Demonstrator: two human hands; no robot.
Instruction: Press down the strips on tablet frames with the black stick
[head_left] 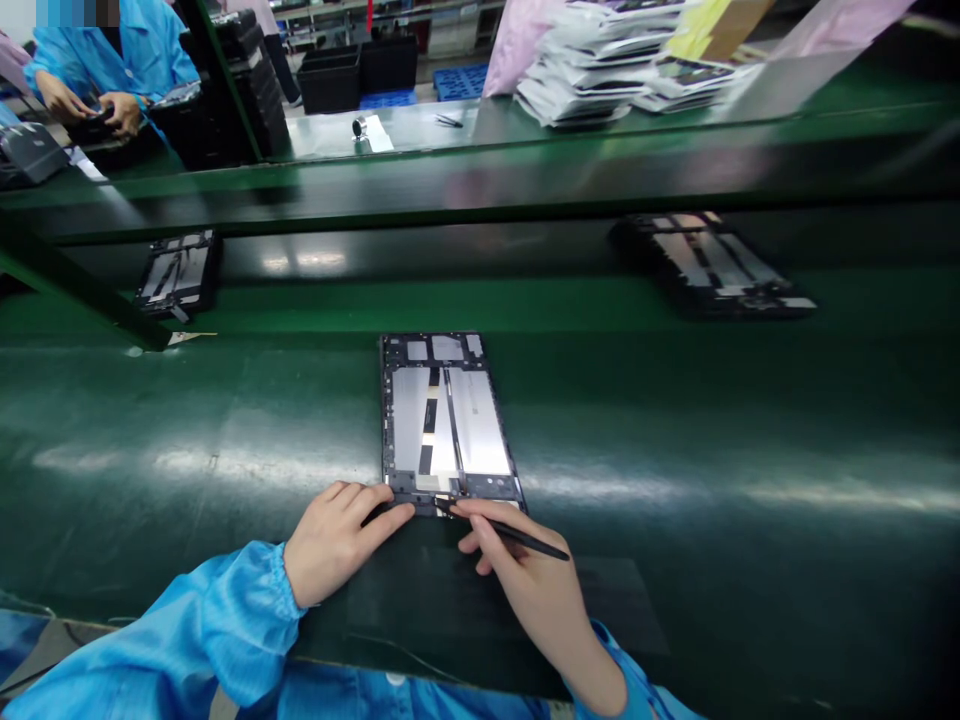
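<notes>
An opened tablet chassis [446, 420] with silver plates inside lies lengthwise on the green bench in front of me. My left hand [337, 540] rests at its near left corner, fingers curled, index finger pressing the frame's edge. My right hand [525, 580] pinches a thin black stylus-like tool [510, 533], whose tip touches the chassis's near edge close to the left fingertip. Both wrists wear blue sleeves.
Two more opened chassis lie on the darker conveyor belt behind, one at the left [178, 272], one at the right [712, 262]. A stack of bagged parts [607, 60] sits on the far shelf. A person in a blue coat [112, 60] works at the far left.
</notes>
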